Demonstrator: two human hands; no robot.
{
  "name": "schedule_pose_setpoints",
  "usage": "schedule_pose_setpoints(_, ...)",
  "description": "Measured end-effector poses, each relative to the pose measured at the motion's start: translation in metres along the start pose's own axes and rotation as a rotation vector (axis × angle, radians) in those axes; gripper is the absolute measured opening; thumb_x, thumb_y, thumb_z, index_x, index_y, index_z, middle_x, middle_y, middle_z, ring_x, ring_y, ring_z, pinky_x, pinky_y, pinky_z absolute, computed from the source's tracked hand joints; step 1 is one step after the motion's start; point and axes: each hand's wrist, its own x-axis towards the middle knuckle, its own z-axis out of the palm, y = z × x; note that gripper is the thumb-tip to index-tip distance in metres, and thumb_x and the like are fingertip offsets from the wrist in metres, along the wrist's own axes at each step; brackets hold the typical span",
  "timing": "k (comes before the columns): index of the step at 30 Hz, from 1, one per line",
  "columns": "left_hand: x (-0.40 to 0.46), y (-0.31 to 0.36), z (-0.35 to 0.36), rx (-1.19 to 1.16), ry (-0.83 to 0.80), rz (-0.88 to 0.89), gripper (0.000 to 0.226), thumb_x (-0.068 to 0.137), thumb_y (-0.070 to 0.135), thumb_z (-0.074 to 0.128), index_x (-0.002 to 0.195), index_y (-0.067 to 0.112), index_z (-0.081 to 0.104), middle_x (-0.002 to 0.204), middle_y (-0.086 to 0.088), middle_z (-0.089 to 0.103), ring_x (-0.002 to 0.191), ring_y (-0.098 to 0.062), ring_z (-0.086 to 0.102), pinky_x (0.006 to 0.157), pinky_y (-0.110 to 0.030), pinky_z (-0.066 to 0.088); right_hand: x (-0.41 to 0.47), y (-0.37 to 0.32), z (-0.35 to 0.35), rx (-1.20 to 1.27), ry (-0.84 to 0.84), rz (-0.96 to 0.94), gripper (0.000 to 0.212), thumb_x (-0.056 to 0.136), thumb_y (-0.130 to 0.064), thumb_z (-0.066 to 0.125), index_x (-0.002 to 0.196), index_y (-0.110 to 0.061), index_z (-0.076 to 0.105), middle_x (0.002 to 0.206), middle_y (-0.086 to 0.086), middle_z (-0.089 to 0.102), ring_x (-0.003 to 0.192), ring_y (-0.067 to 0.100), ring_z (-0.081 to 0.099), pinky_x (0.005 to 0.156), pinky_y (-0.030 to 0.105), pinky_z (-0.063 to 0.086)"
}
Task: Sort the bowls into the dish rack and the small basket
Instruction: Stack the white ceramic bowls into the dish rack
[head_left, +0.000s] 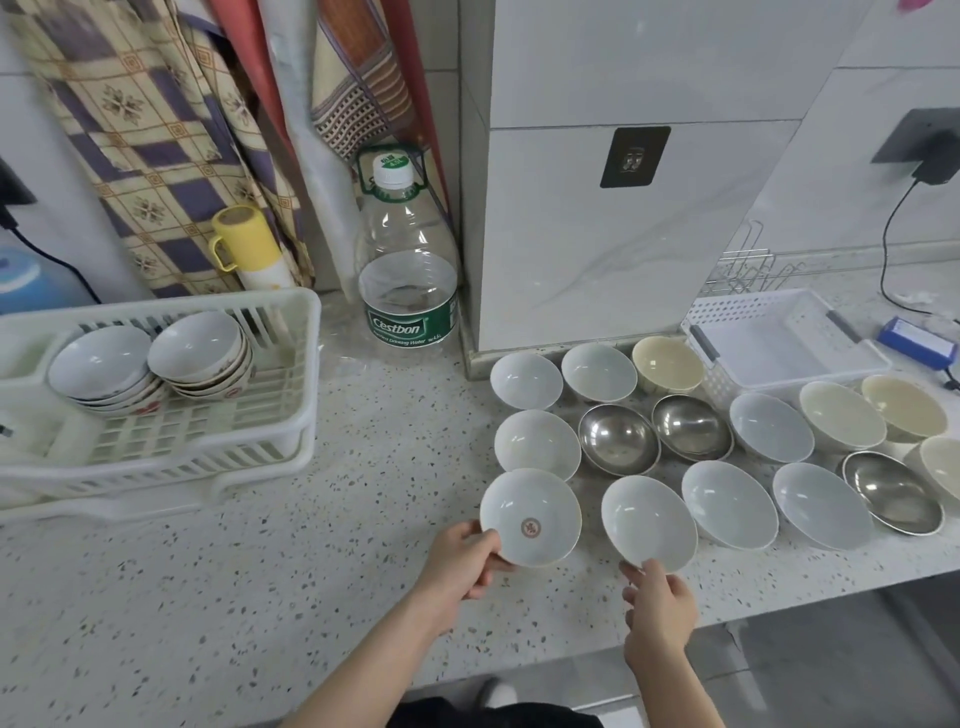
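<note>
My left hand (464, 561) grips the near-left rim of a white bowl with a red emblem (530, 517), tilted up off the counter. My right hand (657, 603) pinches the near rim of a plain white bowl (649, 522) beside it. Several more bowls, white, cream and steel (618, 439), sit in rows to the right. The white dish rack (218, 431) on the left holds two stacks of patterned bowls (200, 353). The small white perforated basket (727, 322) stands at the back right with no bowls in it.
A large water bottle (408, 270) stands behind the counter middle, next to a white tiled pillar (597, 234). A yellow-capped flask (249, 249) leans behind the rack. A wire rack (748, 270), a blue device (917, 343) and a black cable (888, 260) lie at the far right.
</note>
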Motion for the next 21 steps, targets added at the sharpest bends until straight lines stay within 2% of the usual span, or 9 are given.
schedule_pose_setpoints(4, -0.002, 0.004, -0.02, -0.025, -0.001, 0.03, 0.025, 0.084, 0.006, 0.052, 0.104, 0.01, 0.066, 0.08, -0.017, 0.077, 0.041, -0.006, 0.047, 0.04, -0.019, 0.03, -0.009, 0.007, 0.011, 0.028, 0.094, -0.023, 0.035, 0.083, -0.02, 0.049, 0.109, 0.001, 0.06, 0.085, 0.007, 0.073, 0.064, 0.016, 0.045, 0.055, 0.026, 0.035)
schedule_pose_setpoints(7, -0.006, 0.01, -0.042, -0.064, 0.01, 0.056, 0.026, 0.084, 0.007, 0.052, 0.107, 0.01, 0.065, 0.081, -0.018, 0.077, 0.041, -0.007, 0.044, 0.039, -0.019, 0.03, -0.024, 0.015, 0.022, 0.031, 0.133, -0.063, 0.034, 0.081, -0.023, 0.049, 0.107, -0.002, 0.06, 0.083, 0.004, 0.074, 0.069, 0.016, 0.049, 0.057, 0.03, 0.038)
schedule_pose_setpoints(14, -0.029, 0.034, -0.118, -0.119, 0.06, 0.147, 0.021, 0.085, 0.007, 0.053, 0.102, 0.008, 0.065, 0.081, -0.018, 0.076, 0.041, -0.009, 0.041, 0.039, -0.02, 0.028, -0.087, 0.02, 0.066, 0.022, 0.07, -0.15, 0.031, 0.082, -0.024, 0.052, 0.107, -0.008, 0.06, 0.082, 0.003, 0.075, 0.089, 0.021, 0.056, 0.075, 0.037, 0.043)
schedule_pose_setpoints(18, -0.048, 0.045, -0.171, -0.179, 0.109, 0.217, 0.024, 0.085, 0.006, 0.051, 0.104, 0.01, 0.066, 0.079, -0.019, 0.076, 0.04, -0.009, 0.038, 0.037, -0.019, 0.028, -0.132, 0.019, 0.1, 0.04, -0.047, -0.215, 0.016, 0.083, -0.02, 0.052, 0.094, -0.01, 0.059, 0.081, 0.005, 0.075, 0.077, 0.019, 0.049, 0.065, 0.033, 0.04)
schedule_pose_setpoints(21, -0.063, 0.051, -0.213, -0.242, 0.152, 0.267, 0.023, 0.086, 0.006, 0.05, 0.103, 0.008, 0.066, 0.081, -0.022, 0.075, 0.039, -0.009, 0.037, 0.036, -0.018, 0.028, -0.165, 0.015, 0.13, 0.018, -0.158, -0.239, 0.018, 0.084, -0.014, 0.051, 0.097, -0.004, 0.059, 0.083, 0.007, 0.075, 0.059, 0.015, 0.033, 0.054, 0.03, 0.032)
